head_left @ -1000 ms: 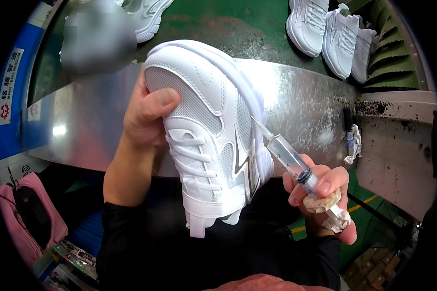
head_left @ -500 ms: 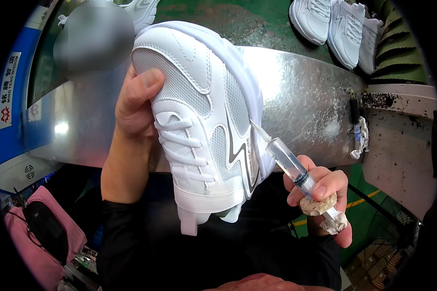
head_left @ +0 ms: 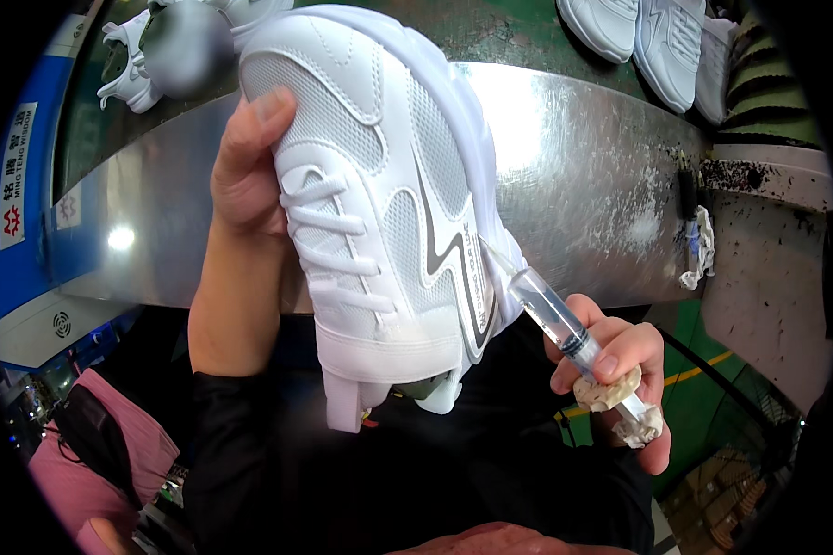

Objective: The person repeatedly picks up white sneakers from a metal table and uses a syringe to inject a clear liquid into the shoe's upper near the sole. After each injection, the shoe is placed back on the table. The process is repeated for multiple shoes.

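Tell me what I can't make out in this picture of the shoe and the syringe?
All in the head view:
- Needle tip of the syringe: hidden against the shoe.
- Left hand: fingers hidden behind the shoe; only the thumb shows.
- Shoe's sole: turned away.
- Right hand: palm covered by a crusted lump on the syringe.
- Round patch, top left: blurred.
- Shoes, top right: cut by the edge.

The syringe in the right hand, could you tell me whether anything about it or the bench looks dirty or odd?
Yes. The syringe has hardened off-white lumps caked round its plunger end in the right hand. The bench ledge at the right is speckled with dark spatter, with a crumpled rag beside it. The white shoe looks clean.
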`<state>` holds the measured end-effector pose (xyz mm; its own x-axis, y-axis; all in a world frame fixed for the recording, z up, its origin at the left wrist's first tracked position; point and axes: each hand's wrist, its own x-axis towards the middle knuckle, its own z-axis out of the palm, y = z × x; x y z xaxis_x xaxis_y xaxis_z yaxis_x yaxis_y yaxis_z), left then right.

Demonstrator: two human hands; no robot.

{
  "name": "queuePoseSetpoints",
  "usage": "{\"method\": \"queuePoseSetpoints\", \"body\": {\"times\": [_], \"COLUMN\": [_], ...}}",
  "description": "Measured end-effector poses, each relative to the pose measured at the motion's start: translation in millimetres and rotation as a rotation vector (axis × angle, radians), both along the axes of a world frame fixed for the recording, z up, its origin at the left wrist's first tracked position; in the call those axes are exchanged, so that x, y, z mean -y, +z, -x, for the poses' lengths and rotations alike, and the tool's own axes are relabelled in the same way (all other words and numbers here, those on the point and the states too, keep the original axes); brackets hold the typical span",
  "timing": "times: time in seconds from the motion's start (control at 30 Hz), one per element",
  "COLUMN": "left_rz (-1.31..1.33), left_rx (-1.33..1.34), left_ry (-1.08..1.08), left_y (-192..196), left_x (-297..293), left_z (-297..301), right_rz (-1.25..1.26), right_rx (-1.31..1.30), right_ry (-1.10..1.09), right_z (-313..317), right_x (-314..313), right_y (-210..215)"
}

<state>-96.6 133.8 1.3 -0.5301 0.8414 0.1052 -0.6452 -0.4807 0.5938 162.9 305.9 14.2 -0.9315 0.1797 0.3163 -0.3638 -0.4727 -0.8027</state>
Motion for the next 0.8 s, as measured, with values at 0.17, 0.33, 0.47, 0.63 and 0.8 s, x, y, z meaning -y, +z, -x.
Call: {"method": "queuePoseSetpoints", "body": {"times": [0.17,0.33,0.47,0.63,0.8], "left_rz": [-0.015,0.063,0.128,0.168,0.21], "left_rx": [0.108,0.158,0.159,0.236,0.23], "left_ry": [-0.066,-0.045,-0.02,0.005,0.071], "left_y": [-9,-19,-21,-17,-17], "left_x": [0,-1,-1,-5,-6], "left_z": [4,9,12,9,6], "right_rz": [-0.048,-0.034,-0.01,-0.041,-0.062], "right_rx": [0.036,0.06,0.064,0.036,0.037], "right_ry": [-0.016,-0.044,-0.048,-0.049,-0.063], "right_z": [-18,-36,-41,-42,-47], "right_x": [1,5,6,4,5], "right_y": [-4,-10,-14,-20,-22]}}
